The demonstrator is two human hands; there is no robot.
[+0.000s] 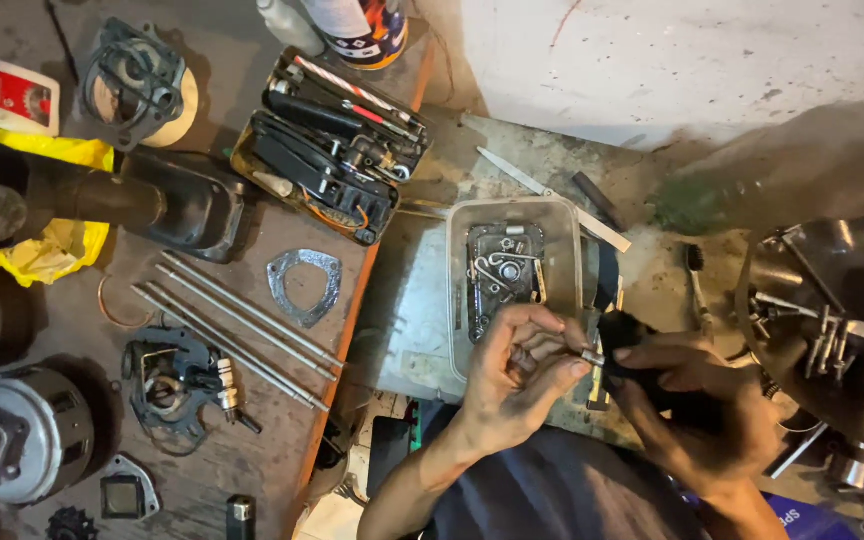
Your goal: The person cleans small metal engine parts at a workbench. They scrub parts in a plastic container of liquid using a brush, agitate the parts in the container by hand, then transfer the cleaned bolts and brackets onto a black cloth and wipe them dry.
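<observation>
Two hands at work over the near edge of the bench: left hand (522, 365) pinching a small metal bolt (590, 356) by its shank, right hand (697, 395) clenched around a dark brush or rag (620, 330) pressed against the bolt's tip. Held just in front of a clear plastic tub (564, 225) of small metal parts. Long steel rods (242, 325) lying on the wooden board toward the left edge. Probably light, stiff, oily and slippery; best gripped firmly along the shank, fingertips close.
</observation>
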